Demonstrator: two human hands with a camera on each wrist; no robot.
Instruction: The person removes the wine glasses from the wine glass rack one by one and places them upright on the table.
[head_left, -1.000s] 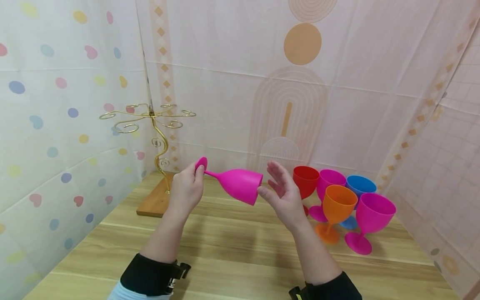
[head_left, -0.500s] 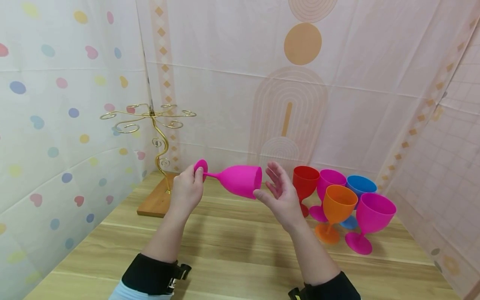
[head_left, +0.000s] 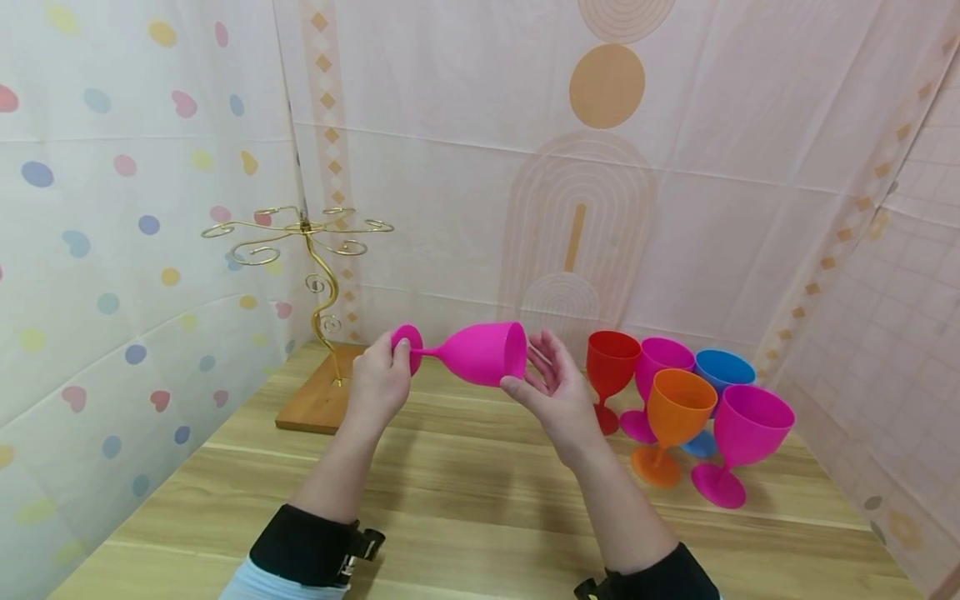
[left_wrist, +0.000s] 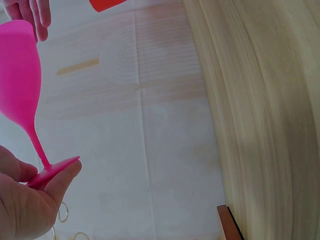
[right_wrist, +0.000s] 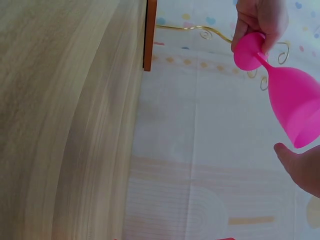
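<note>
A pink plastic goblet is held sideways above the table, its mouth facing right. My left hand pinches the round foot between thumb and fingers, as the left wrist view confirms with the foot gripped at its edge. Beside the mouth, my right hand has its fingers loosely spread and the thumb close under the rim. In the right wrist view a small gap shows between the thumb and the goblet's rim.
Left of the hands stands a gold wire glass rack with curled arms on a wooden base. To the right, a red goblet, an orange goblet, a blue goblet and two pink goblets stand upright on the wood-grain table.
The pink goblet has tilted so its bowl end rises and its mouth turns more into view. My right hand has come slightly nearer the rim; the left keeps its pinch on the foot.
</note>
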